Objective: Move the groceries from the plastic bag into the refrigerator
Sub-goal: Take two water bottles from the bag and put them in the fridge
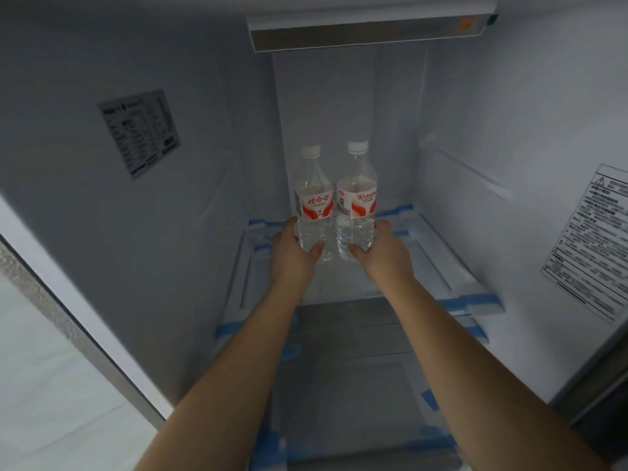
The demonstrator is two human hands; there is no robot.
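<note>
Two clear water bottles with white caps and red-and-white labels stand upright side by side deep inside the open refrigerator. My left hand point(294, 251) is wrapped around the lower part of the left bottle point(312, 198). My right hand point(382, 248) grips the base of the right bottle point(356, 195). Both bottles are over the back of a glass shelf point(438, 256) edged with blue tape; I cannot tell whether they rest on it. The plastic bag is not in view.
The refrigerator's white side walls carry a label sheet on the left point(141, 132) and a warning sheet on the right point(591, 243). A light bar point(370, 32) runs across the top. A lower shelf point(343, 385) with blue tape lies beneath my forearms.
</note>
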